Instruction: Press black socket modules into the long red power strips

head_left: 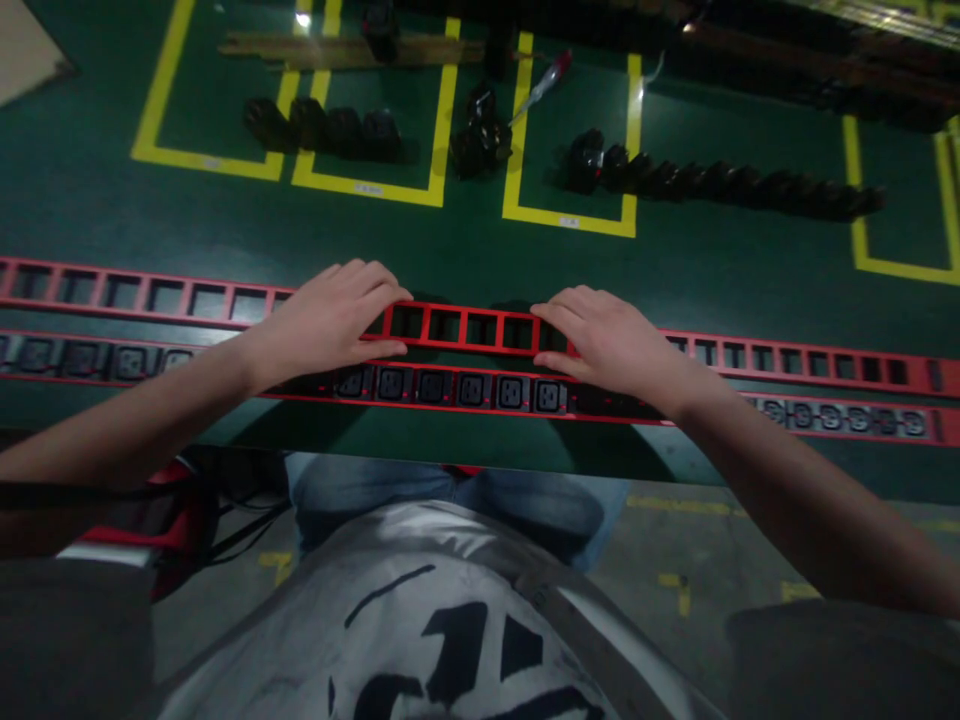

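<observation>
Centre: left hand (pixel 322 322) and right hand (pixel 615 342) closed on long red slotted frame (pixel 463 328); visible openings unfilled. Just below, red strip (pixel 454 389): black rectangular sockets (pixel 472 390) seated.

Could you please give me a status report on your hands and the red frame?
Left hand and right hand gripping red frame. Its visible cells open. Socket strip alongside, nearer the body. Screwdriver beyond, off the frame.
</observation>
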